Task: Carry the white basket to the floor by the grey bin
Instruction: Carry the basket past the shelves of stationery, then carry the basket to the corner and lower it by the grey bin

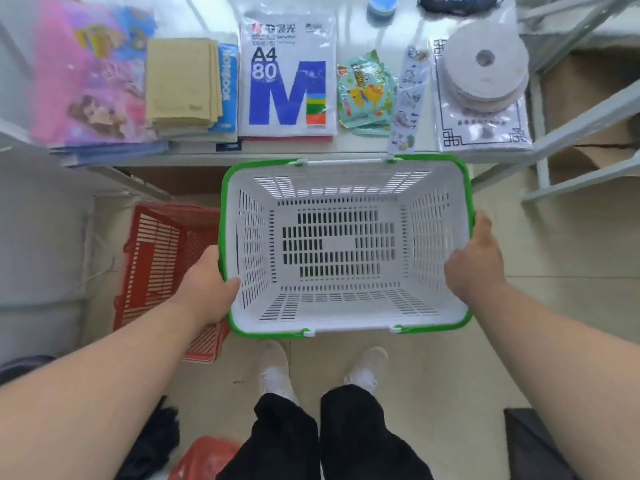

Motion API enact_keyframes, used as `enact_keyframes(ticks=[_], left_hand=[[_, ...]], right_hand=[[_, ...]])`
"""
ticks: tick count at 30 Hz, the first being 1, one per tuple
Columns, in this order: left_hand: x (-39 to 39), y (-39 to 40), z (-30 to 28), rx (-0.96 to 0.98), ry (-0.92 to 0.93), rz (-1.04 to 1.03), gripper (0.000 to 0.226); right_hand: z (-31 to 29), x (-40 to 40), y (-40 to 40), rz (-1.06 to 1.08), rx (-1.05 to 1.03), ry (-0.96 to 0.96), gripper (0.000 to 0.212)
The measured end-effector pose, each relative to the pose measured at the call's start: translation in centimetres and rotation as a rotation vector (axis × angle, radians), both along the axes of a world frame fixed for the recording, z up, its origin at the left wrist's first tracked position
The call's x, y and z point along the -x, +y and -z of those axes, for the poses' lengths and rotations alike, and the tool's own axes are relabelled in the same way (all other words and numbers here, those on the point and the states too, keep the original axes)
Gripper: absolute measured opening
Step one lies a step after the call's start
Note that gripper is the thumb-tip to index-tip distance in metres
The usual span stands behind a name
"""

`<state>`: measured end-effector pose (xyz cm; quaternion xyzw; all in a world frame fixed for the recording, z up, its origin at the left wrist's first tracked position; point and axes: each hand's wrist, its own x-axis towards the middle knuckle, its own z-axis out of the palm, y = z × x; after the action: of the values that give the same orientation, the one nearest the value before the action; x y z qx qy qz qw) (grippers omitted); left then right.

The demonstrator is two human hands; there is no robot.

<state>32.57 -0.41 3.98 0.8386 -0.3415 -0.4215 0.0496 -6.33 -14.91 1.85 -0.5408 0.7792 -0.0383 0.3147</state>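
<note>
The white basket with a green rim is held level in front of me, above the tiled floor and just short of the table edge. It is empty inside. My left hand grips its left rim, thumb inside the wall. My right hand grips the right rim. A grey bin stands at the left edge of the view, beside the table.
A red basket lies tilted on the floor between the grey bin and the white basket. The table ahead carries an A4 paper pack, notebooks, snack packets and a tape roll. My feet stand below. A white metal frame is to the right.
</note>
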Motion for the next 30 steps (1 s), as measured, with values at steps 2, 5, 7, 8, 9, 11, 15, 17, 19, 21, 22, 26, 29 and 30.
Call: enact_keyframes(ticks=[2, 5, 7, 8, 9, 11, 15, 17, 19, 21, 22, 26, 29, 30], left_hand=[[-1.5, 0.7, 0.8, -0.003, -0.009, -0.048, 0.05], [-3.0, 0.8, 3.1, -0.006, -0.014, -0.121, 0.049], [-3.1, 0.3, 4.4, -0.013, -0.001, -0.145, 0.048], [-3.2, 0.0, 5.5, -0.019, -0.001, -0.155, 0.047], [-3.3, -0.3, 6.4, -0.025, -0.002, -0.168, 0.046], [-3.1, -0.9, 8.4, -0.037, 0.0, -0.179, 0.043], [-2.8, -1.6, 11.8, -0.067, -0.015, -0.166, 0.037], [-2.6, -2.0, 13.3, -0.074, -0.016, -0.17, 0.037], [-2.4, -2.4, 14.8, -0.082, -0.025, -0.179, 0.04], [-1.9, -2.6, 16.3, -0.094, -0.038, -0.202, 0.04], [-1.7, -2.6, 17.2, -0.101, -0.038, -0.214, 0.039], [-0.5, -1.7, 19.6, -0.15, -0.041, -0.209, 0.038], [0.3, -0.3, 20.3, -0.227, -0.022, -0.148, 0.043], [0.4, 0.1, 20.5, -0.254, -0.011, -0.129, 0.045]], right_hand=[[0.7, -2.6, -1.4, -0.054, 0.014, 0.0, 0.086], [2.9, -5.3, -3.9, -0.102, 0.022, 0.019, 0.086], [4.1, -5.8, -5.0, -0.106, 0.022, 0.028, 0.084], [5.3, -6.0, -5.7, -0.112, 0.017, 0.028, 0.083], [6.4, -6.3, -6.3, -0.121, 0.007, 0.024, 0.083], [8.2, -6.3, -7.1, -0.121, -0.018, 0.026, 0.079], [11.0, -5.6, -7.1, -0.128, -0.037, 0.009, 0.074], [12.1, -5.5, -7.1, -0.099, -0.047, -0.005, 0.08], [13.3, -5.3, -7.1, -0.086, -0.053, -0.004, 0.084], [14.5, -5.2, -7.3, -0.087, -0.046, -0.005, 0.082], [15.1, -5.1, -7.3, -0.087, -0.032, -0.013, 0.079], [17.1, -4.2, -7.0, -0.125, -0.081, 0.029, 0.076], [17.6, -3.2, -6.0, -0.164, -0.142, 0.045, 0.065], [17.8, -3.0, -5.7, -0.178, -0.165, 0.051, 0.059]])
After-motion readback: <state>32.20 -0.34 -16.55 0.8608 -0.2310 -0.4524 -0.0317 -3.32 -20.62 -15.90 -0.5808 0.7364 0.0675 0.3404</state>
